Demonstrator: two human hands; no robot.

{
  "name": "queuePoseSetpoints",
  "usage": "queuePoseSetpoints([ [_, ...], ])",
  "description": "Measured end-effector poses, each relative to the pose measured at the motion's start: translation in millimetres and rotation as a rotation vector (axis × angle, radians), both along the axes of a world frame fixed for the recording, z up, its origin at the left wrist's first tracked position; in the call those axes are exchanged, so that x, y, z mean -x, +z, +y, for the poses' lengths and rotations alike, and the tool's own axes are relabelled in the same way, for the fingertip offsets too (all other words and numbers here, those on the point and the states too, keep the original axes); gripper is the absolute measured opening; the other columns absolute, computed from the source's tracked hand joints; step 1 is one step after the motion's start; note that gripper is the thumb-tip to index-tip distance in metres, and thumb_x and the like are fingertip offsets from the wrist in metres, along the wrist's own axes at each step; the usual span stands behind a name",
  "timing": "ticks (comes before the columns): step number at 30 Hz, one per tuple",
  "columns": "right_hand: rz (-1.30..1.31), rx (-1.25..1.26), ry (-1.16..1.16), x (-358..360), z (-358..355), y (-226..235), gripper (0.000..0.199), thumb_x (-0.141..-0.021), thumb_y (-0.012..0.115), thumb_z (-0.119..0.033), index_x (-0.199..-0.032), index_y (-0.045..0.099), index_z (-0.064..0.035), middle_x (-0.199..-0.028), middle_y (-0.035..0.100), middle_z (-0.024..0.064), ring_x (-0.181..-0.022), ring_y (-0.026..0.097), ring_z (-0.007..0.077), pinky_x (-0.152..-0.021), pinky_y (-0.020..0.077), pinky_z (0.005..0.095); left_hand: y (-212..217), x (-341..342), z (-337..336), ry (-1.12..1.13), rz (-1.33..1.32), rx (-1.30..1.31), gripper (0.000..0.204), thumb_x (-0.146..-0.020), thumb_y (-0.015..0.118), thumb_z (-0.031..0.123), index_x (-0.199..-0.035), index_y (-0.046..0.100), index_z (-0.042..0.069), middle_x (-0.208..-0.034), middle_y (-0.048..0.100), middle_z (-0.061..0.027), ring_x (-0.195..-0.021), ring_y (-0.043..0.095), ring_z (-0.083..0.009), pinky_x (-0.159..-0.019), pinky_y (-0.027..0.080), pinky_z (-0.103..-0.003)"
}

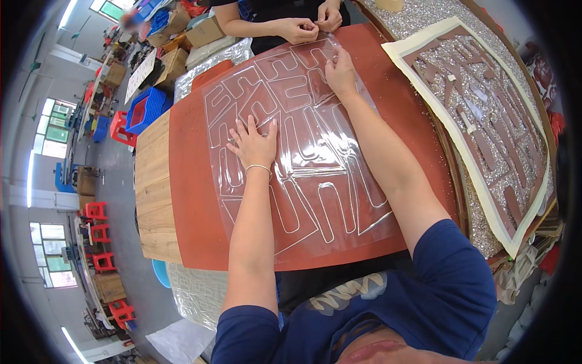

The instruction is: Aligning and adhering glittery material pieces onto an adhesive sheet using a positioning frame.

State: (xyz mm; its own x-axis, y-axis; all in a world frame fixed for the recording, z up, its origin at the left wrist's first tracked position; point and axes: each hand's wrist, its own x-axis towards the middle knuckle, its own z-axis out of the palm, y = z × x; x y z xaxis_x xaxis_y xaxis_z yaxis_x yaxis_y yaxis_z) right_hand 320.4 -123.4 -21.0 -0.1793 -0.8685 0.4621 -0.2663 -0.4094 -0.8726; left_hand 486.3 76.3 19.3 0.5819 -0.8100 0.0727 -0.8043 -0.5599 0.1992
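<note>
A clear plastic sheet (303, 136) with raised, pale-outlined curved shapes lies on a reddish-brown mat (197, 200). My left hand (253, 142) rests flat on the sheet's left part, fingers spread, holding nothing. Farther off, my right hand (341, 73) touches the sheet near its far right corner, with thumb and fingers somewhat apart. Opposite me, a co-worker's two hands (312, 27) pinch at the sheet's far edge; what they hold is too small to make out.
Right of the mat, a cream-bordered panel (451, 45) with brown cut-out pieces lies on a surface of glittering bits (418, 18). Wooden boards (154, 188) extend left of the mat. Blue crates (148, 109), red stools (103, 261) and cardboard boxes (205, 31) stand beyond.
</note>
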Motion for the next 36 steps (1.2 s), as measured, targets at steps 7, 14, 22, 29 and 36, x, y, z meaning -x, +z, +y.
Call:
queuePoseSetpoints([
  [7, 0.169, 0.174, 0.014, -2, 7, 7, 0.039, -0.080, 0.055, -0.003, -0.119, 0.051, -0.0021, -0.110, 0.057, 0.0193, -0.096, 0.060, 0.0355, -0.082, 0.0486, 0.0422, 0, -1, 0, -0.007, -0.019, 0.009, 0.077, -0.087, 0.043, 0.063, -0.144, 0.035, 0.012, -0.152, 0.024, -0.0192, -0.142, 0.015, -0.0385, -0.113, 0.007, -0.057],
  [14, 0.042, -0.053, 0.096, 3, 3, 8, 0.030, -0.080, 0.056, -0.003, -0.110, 0.060, -0.0014, -0.102, 0.064, 0.0187, -0.092, 0.064, 0.0310, -0.081, 0.0500, 0.0388, -1, -2, 1, -0.006, -0.017, 0.008, 0.078, -0.086, 0.043, 0.063, -0.144, 0.035, 0.012, -0.152, 0.023, -0.0190, -0.142, 0.014, -0.0378, -0.113, 0.006, -0.056],
  [22, 0.203, 0.063, 0.049, -2, 3, 5, 0.037, -0.079, 0.057, -0.002, -0.116, 0.055, -0.0012, -0.121, 0.054, 0.0218, -0.107, 0.055, 0.0349, -0.089, 0.0455, 0.0419, 0, -1, 0, 0.003, -0.013, 0.004, 0.077, -0.086, 0.044, 0.063, -0.144, 0.035, 0.013, -0.153, 0.022, -0.0175, -0.142, 0.015, -0.0364, -0.113, 0.006, -0.056],
  [29, 0.469, 0.294, -0.085, -11, -2, 6, 0.054, -0.076, 0.054, 0.000, -0.129, 0.044, 0.0006, -0.132, 0.041, 0.0276, -0.122, 0.041, 0.0427, -0.104, 0.0334, 0.0488, -1, -3, 1, 0.002, -0.009, 0.017, 0.077, -0.087, 0.043, 0.063, -0.144, 0.035, 0.013, -0.153, 0.022, -0.0178, -0.143, 0.014, -0.0365, -0.113, 0.005, -0.056],
  [36, 0.735, 0.449, -0.160, -17, -16, 11, 0.061, -0.080, 0.058, -0.008, -0.138, 0.039, -0.0055, -0.136, 0.038, 0.0266, -0.128, 0.037, 0.0412, -0.108, 0.0297, 0.0493, 0, -2, 2, -0.010, -0.004, 0.034, 0.078, -0.087, 0.041, 0.063, -0.144, 0.035, 0.011, -0.151, 0.024, -0.0207, -0.142, 0.014, -0.0395, -0.112, 0.006, -0.058],
])
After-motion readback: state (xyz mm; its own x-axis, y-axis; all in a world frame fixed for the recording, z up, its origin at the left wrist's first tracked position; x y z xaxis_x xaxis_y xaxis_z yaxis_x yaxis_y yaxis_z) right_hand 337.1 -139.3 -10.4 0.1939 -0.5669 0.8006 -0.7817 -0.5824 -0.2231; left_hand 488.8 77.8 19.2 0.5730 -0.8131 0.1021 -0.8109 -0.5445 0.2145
